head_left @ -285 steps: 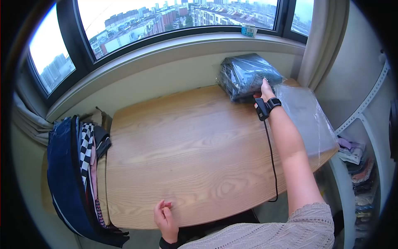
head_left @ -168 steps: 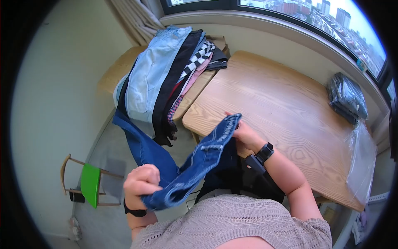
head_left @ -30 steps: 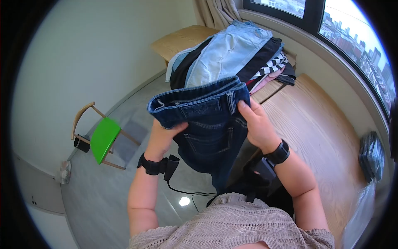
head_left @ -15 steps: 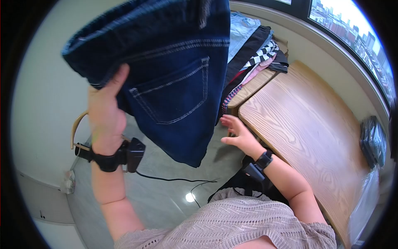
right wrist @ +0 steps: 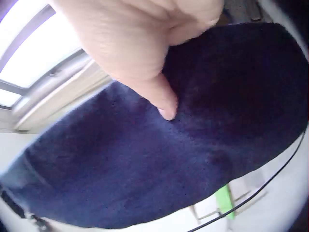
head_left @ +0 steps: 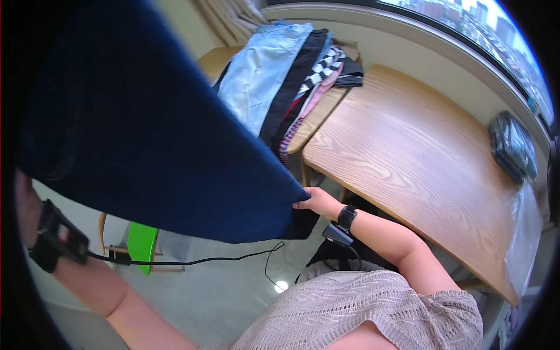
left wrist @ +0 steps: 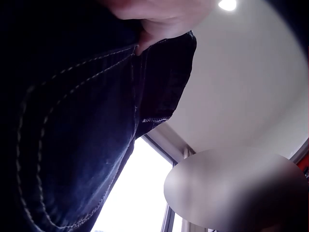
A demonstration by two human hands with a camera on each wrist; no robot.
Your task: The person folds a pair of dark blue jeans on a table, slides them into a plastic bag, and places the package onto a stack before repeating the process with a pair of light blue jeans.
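Observation:
A pair of dark blue jeans [head_left: 157, 134] is spread across the left of the head view, held up in front of me. At the far left edge, my left hand [head_left: 26, 210] grips it, partly hidden in dark. The left wrist view shows that hand [left wrist: 161, 19] pinching the denim near a stitched pocket [left wrist: 82, 145]. My right hand [head_left: 318, 201] pinches the lower right edge of the jeans, thumb on the near face. In the right wrist view, its thumb [right wrist: 166, 104] lies on plain blue denim [right wrist: 125, 169].
A pile of trousers, light blue jeans [head_left: 262, 70] on it, lies on the left table. The wooden table [head_left: 408, 140] stands to the right. At its far end are a plastic-wrapped bundle [head_left: 513, 146] and clear plastic sheeting [head_left: 523, 239]. A green chair [head_left: 142, 245] and black cable [head_left: 192, 261] are below.
My left hand has moved left with the jeans, which now spread wider. The right hand, open and apart half a second ago, now pinches their edge. Earlier, both hands held the waistband.

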